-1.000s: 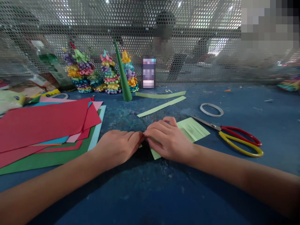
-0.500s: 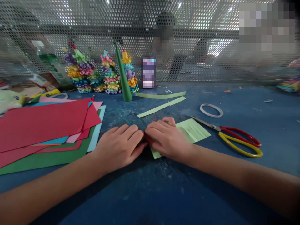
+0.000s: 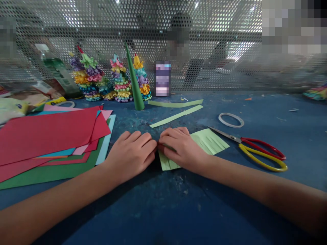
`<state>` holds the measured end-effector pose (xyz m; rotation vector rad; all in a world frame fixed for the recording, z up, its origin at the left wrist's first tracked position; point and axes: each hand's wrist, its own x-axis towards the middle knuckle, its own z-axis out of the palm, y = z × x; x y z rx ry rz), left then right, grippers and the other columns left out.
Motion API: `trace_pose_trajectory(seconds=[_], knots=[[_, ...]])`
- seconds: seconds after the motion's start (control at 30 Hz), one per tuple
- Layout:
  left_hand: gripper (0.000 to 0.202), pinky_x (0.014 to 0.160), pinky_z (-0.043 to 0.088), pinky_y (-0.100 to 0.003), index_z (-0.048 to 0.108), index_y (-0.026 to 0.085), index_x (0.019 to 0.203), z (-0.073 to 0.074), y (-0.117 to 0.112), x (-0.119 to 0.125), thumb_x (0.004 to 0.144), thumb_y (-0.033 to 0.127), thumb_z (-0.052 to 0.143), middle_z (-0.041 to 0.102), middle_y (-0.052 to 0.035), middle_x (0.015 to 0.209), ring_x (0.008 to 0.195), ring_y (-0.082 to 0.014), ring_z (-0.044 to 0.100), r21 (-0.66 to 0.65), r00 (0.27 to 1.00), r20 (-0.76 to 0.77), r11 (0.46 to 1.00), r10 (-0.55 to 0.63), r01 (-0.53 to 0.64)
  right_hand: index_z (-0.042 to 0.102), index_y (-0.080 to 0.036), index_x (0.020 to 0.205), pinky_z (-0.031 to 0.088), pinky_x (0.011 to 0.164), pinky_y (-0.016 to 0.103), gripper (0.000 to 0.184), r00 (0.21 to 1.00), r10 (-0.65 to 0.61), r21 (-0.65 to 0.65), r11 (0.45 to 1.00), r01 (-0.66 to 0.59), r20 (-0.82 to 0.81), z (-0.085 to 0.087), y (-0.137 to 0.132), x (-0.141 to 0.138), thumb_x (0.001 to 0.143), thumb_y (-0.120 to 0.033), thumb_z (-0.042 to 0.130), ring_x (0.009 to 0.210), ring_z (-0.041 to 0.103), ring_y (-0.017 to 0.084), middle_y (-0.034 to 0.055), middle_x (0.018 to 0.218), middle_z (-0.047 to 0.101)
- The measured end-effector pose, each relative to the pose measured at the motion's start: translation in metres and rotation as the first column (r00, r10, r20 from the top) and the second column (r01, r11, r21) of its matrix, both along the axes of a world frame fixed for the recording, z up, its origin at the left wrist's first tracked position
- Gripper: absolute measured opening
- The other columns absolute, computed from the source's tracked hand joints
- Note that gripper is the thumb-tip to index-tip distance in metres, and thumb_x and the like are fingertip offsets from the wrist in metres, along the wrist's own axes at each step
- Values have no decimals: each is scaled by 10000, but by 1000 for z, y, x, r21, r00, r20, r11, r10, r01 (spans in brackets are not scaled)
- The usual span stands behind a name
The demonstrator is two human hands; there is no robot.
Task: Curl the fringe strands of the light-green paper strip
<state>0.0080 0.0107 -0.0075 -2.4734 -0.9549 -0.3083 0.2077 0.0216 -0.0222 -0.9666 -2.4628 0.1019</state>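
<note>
Right hand (image 3: 182, 146) curled over pale-green slit paper sheet (image 3: 211, 140) on blue tabletop (image 3: 163, 211), likely steadying it; left hand (image 3: 133, 153) bunched close by; can't tell what either pinches; red-and-yellow-handled metal scissors (image 3: 237, 139) within reach.

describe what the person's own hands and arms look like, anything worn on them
The left hand and right hand are ungloved, with no ring, watch or bracelet showing. The left forearm and right forearm are slim and sleeveless as far as the frame reaches.
</note>
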Motion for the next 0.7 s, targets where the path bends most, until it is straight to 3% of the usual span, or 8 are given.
trace_pose_trajectory(seconds=[0.2, 0.37, 0.5, 0.6, 0.7], knots=[[185, 645, 300, -348, 604, 208, 895, -2, 18, -6, 911, 279, 434, 603, -31, 851, 779, -203, 518, 89, 1000, -25, 996, 6, -4, 564, -192, 1005, 335, 814, 352, 174, 983, -132, -47, 989, 139, 130, 7, 4, 2, 905, -261, 440, 948, 510, 215, 55, 1011, 569], [176, 684, 312, -365, 581, 199, 915, -4, 31, -10, 898, 263, 418, 599, -43, 963, 840, -224, 519, 24, 999, -38, 1000, 6, -5, 530, -215, 1167, 350, 870, 407, 288, 962, -136, -50, 987, 151, 237, 0, 7, 10, 925, -298, 399, 1040, 481, 258, 92, 1170, 516], [292, 746, 347, -362, 505, 174, 1119, 3, 20, -13, 839, 226, 441, 562, -73, 1072, 931, -238, 501, -130, 994, 98, 990, -44, 57, 508, -241, 1212, 364, 883, 421, 315, 968, -117, -59, 989, 133, 222, -6, 13, 17, 946, -322, 360, 1093, 463, 268, 90, 1220, 495], [206, 728, 352, -353, 524, 166, 1017, 7, 3, -10, 846, 216, 420, 567, -70, 982, 860, -226, 493, -175, 989, 134, 981, -65, 88, 506, -262, 1218, 354, 915, 434, 328, 974, -96, -66, 992, 112, 203, -8, 18, 20, 958, -367, 336, 1115, 455, 263, 84, 1242, 484], [222, 722, 351, -344, 541, 177, 988, 3, -10, -1, 900, 345, 427, 567, -59, 925, 840, -224, 493, -202, 995, 87, 977, -53, 70, 505, -260, 1223, 347, 931, 435, 334, 977, -93, -68, 992, 107, 193, -9, 23, 23, 958, -374, 337, 1122, 449, 259, 84, 1247, 480]])
